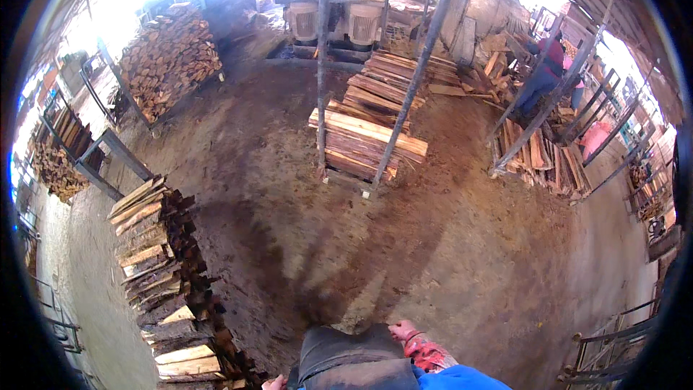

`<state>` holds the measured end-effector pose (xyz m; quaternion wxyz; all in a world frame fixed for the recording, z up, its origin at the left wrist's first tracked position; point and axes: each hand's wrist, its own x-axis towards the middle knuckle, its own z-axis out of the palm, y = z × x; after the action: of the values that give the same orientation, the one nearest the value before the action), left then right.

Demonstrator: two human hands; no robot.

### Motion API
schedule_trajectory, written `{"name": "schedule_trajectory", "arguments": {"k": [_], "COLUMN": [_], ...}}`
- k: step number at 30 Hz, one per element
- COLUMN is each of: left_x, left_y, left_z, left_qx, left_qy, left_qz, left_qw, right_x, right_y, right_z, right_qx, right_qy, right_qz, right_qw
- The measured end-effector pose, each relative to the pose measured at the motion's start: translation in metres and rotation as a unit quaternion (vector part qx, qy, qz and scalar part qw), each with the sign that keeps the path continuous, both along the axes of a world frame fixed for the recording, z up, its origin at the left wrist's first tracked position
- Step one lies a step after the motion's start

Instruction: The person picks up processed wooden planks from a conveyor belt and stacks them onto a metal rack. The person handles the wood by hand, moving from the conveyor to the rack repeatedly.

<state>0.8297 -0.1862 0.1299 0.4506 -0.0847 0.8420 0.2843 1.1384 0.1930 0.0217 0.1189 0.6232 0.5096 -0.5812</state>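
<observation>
At the bottom middle, my right hand (403,329) hangs beside the dark apron (354,350), with its fingers curled in and nothing seen in them. A red patterned cuff and a blue sleeve cover that arm. Only a small part of my left hand (274,383) shows at the lower edge, left of the apron; its fingers are mostly cut off. Nearest to it stands a long stack of split firewood (162,282) on the left. Ahead lies a low pile of long split wood strips (368,130) between upright metal posts (323,65).
A tall firewood stack (170,61) rises at the far left. A machine with two rounded vents (364,25) stands at the back. At the far right, a person (548,65) bends near loose wood and another rack of split wood (541,159). Metal frames (606,350) line the lower right.
</observation>
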Motion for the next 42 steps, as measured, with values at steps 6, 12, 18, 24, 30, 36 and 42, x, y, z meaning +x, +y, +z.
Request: {"name": "schedule_trajectory", "arguments": {"k": [6,12,18,24,30,36,42], "left_x": [-0.092,-0.171,-0.219,-0.22,-0.215,-0.199,-0.22], "left_y": [-0.016,0.042,0.063,0.077,0.099,0.14,0.158], "left_z": [-0.087,-0.077,-0.088,-0.149,-0.165,-0.113,-0.063], "left_qx": [0.066,0.22,0.163,0.185,0.187,0.178,-0.036], "left_qy": [0.178,-0.141,-0.132,-0.094,-0.098,-0.059,0.035], "left_qz": [-0.256,0.206,0.276,0.141,0.191,0.216,-0.068], "left_qw": [0.948,0.943,0.938,0.968,0.959,0.958,0.996], "right_x": [-0.057,-0.089,-0.119,-0.115,-0.134,-0.172,-0.342], "right_y": [0.011,0.021,0.025,0.039,0.088,0.195,0.294], "right_z": [0.042,0.032,0.07,0.072,0.05,-0.023,0.045], "right_qx": [-0.022,-0.013,0.009,-0.029,-0.058,0.037,0.055], "right_qy": [0.008,0.042,0.018,-0.013,-0.048,-0.011,0.074], "right_qz": [-0.088,-0.136,-0.14,-0.181,-0.16,0.086,0.165], "right_qw": [0.996,0.99,0.99,0.983,0.984,0.996,0.982]}}
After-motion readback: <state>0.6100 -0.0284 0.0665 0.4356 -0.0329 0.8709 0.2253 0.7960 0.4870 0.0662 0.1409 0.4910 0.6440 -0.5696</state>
